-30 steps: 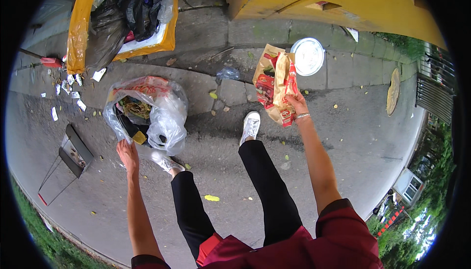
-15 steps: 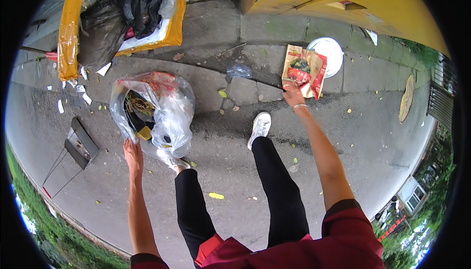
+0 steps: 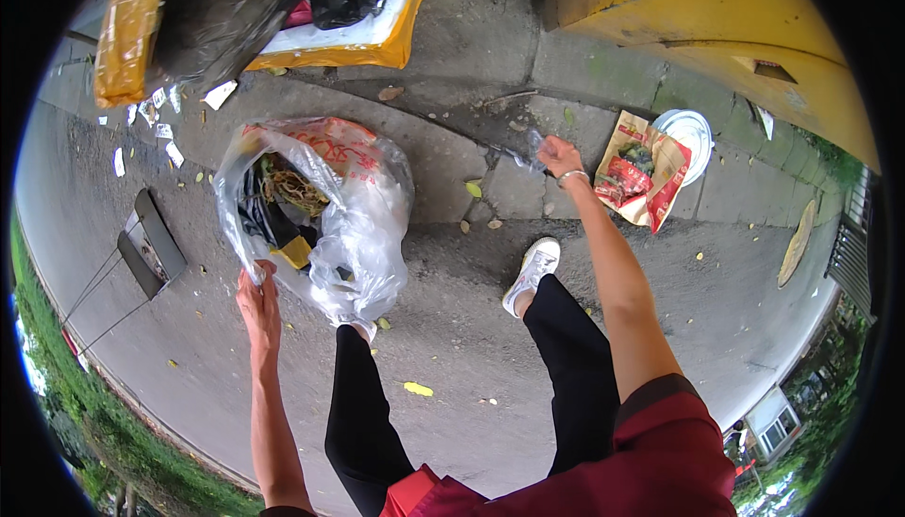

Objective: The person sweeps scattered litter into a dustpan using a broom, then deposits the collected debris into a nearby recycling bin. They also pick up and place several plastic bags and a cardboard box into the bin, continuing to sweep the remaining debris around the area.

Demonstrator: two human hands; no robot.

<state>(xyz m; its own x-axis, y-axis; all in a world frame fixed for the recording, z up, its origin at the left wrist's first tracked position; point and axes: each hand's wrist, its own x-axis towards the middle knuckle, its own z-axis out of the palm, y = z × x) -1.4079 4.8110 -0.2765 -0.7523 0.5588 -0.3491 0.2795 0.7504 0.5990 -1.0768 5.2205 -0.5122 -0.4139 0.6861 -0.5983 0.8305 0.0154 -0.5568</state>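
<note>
A large clear plastic bag (image 3: 363,234) with red print stands open on the road. Dried plant stalks (image 3: 290,187), dark items and a yellow piece show inside it. My left hand (image 3: 258,305) is closed on the bag's near left edge. At the kerb, my right hand (image 3: 562,157) pinches a small crumpled clear plastic film (image 3: 530,151). Right of that hand lies a brown and red paper bag (image 3: 641,173), partly over a round white lid-like item (image 3: 693,135); my hand is apart from both.
A box edged with yellow tape (image 3: 377,50) holds black plastic bags (image 3: 226,22) at the far left. White paper scraps (image 3: 170,135) lie below it. A long-handled dustpan (image 3: 149,248) stands on the left. A yellow structure (image 3: 698,8) fills the far right.
My right hand has left the paper bag and moved left to the small plastic film, now pinching it. My left hand stays on the large bag. The whole view has shifted.
</note>
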